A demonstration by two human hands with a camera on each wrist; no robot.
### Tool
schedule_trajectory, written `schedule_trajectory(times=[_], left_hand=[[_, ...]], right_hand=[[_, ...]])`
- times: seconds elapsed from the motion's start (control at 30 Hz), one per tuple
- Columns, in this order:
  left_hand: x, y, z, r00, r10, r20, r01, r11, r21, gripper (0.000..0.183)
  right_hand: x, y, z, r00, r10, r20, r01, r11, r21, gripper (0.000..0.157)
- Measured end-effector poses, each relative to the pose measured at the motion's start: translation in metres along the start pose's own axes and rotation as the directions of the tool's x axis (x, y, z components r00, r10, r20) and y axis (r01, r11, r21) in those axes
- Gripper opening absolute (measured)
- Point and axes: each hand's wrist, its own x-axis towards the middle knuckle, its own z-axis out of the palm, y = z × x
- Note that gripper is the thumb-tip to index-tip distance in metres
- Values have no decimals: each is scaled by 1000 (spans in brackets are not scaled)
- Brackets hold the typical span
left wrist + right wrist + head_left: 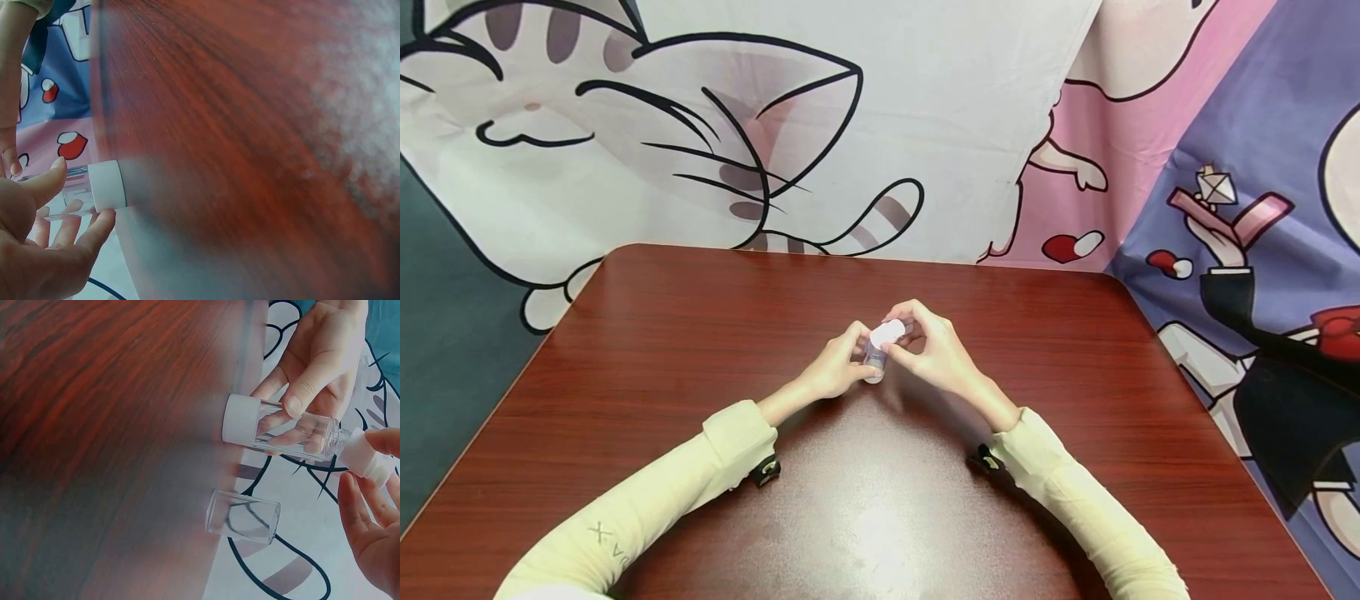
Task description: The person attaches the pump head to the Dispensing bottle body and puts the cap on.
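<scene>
My left hand (pixel 835 364) grips a small clear bottle (pixel 312 434) with a white base (pixel 240 420), thumb on one side and fingers on the other. The bottle stands upright, its base down near the table. At its neck is a white pump top (pixel 361 456), tilted to the bottle's axis, which my right hand (pixel 942 350) pinches between thumb and fingers. A clear cap (pixel 244 517) stands on the table beside the bottle, shown in the right wrist view; in the head view the right hand largely hides it.
The dark red wooden table (pixel 865 467) reaches to a cloth backdrop (pixel 925 100) printed with a cartoon cat and other figures. Each wrist carries a small dark camera (pixel 765 469) below its pale sleeve.
</scene>
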Motion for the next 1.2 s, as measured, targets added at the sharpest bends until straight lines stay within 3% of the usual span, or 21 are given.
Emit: schedule_trajectory(times=[0.27,1.2], left_hand=[[0,-1,0,1000,-10,0,10,1000,-5,37],[0,1,-2,1000,0,1,0,998,65,37]], right_hand=[[1,-33,-4,1000,-18,4,18,1000,5,31],[2,-33,-4,996,-78,54,78,997,-14,34]])
